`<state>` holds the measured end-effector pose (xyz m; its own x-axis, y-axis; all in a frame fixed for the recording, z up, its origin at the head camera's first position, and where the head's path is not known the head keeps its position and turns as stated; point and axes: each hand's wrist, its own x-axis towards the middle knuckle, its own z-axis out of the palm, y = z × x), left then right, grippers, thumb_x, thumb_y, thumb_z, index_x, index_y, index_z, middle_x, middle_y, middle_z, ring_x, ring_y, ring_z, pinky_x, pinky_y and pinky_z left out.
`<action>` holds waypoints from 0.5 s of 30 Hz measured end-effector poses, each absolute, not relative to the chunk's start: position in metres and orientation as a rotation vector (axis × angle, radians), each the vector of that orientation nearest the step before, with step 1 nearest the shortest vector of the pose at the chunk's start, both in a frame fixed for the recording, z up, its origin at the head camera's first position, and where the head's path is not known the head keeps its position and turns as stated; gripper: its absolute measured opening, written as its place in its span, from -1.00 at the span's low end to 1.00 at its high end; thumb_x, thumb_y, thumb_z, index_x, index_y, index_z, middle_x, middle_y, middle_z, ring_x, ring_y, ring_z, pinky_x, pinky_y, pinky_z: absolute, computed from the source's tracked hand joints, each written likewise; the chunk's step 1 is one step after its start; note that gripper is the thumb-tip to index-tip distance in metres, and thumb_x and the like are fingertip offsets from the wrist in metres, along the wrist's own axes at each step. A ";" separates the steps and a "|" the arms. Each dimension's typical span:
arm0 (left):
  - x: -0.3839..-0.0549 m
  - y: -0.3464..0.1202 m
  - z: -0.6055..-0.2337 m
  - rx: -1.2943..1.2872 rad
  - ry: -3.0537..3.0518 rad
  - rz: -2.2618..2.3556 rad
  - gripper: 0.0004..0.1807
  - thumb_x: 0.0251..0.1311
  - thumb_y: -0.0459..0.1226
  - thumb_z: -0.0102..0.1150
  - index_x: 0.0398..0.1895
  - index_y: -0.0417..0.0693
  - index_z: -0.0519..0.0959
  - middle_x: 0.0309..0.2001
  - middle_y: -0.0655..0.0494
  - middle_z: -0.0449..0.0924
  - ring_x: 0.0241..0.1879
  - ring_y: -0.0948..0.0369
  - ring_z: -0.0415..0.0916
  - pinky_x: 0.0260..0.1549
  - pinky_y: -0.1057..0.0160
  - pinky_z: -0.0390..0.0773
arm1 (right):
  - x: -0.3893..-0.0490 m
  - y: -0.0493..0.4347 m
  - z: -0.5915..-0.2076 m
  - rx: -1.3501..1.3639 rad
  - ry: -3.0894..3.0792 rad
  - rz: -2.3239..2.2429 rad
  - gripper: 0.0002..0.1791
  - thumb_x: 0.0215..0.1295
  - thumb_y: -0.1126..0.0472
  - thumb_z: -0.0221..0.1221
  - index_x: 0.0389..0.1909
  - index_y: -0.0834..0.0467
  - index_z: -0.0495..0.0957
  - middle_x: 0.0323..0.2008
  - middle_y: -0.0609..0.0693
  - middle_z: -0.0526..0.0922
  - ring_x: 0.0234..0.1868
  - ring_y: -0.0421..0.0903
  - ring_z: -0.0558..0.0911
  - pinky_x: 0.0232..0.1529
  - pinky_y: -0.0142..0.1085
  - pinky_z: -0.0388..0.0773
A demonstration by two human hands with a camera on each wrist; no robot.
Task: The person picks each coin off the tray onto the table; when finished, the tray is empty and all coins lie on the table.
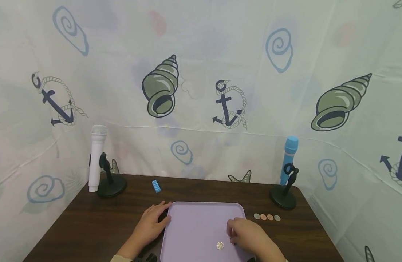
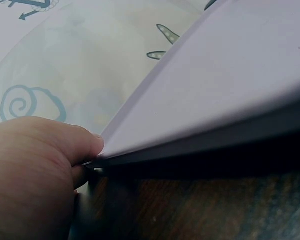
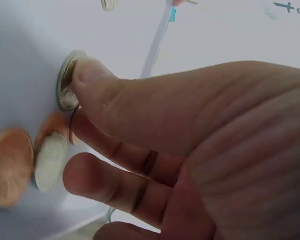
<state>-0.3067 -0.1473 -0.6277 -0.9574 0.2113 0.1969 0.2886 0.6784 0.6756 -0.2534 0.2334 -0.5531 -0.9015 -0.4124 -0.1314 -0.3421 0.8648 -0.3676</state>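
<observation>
A lilac tray lies on the table in the head view. My left hand rests at its upper left corner, fingers fairly straight; in the left wrist view the thumb touches the rim. Over the tray's right side, my right hand pinches a silver coin between thumb and index finger, the coin tilted on edge. Beside those fingertips the right wrist view shows copper coins and a paler silver coin, mostly hidden by the hand in the head view. Another silver coin lies on the tray to the left.
Several silver and copper coins form a row right of the tray. A blue toy brick lies behind it. A white microphone and a blue microphone stand on black bases at the back corners. A printed curtain surrounds the table.
</observation>
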 end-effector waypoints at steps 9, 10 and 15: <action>-0.305 -0.147 -0.626 -0.403 -2.788 -1.147 -0.43 0.51 -0.11 0.32 0.53 0.04 0.56 0.52 0.00 0.57 0.65 -0.13 0.32 0.67 -0.41 0.02 | -0.251 0.234 -0.548 -0.575 2.738 -0.541 -0.69 0.11 0.27 0.60 -0.32 -0.13 0.67 -0.38 -0.23 0.57 -0.39 -0.29 0.49 -0.31 -0.33 0.58; -0.305 -0.146 -0.625 -0.405 -2.789 -1.149 -0.43 0.52 -0.11 0.32 0.53 0.04 0.56 0.52 0.00 0.57 0.65 -0.12 0.31 0.67 -0.41 0.01 | -0.251 0.234 -0.548 -0.565 2.745 -0.539 -0.69 0.11 0.28 0.60 -0.35 -0.12 0.66 -0.40 -0.24 0.56 -0.40 -0.29 0.48 -0.33 -0.33 0.56; -0.304 -0.145 -0.624 -0.425 -2.773 -1.136 -0.44 0.51 -0.10 0.33 0.52 0.03 0.57 0.51 -0.02 0.58 0.63 -0.15 0.34 0.66 -0.43 0.04 | -0.251 0.236 -0.551 -0.524 2.765 -0.524 -0.70 0.12 0.25 0.60 -0.45 -0.08 0.62 -0.43 -0.23 0.49 -0.44 -0.24 0.46 -0.41 -0.33 0.49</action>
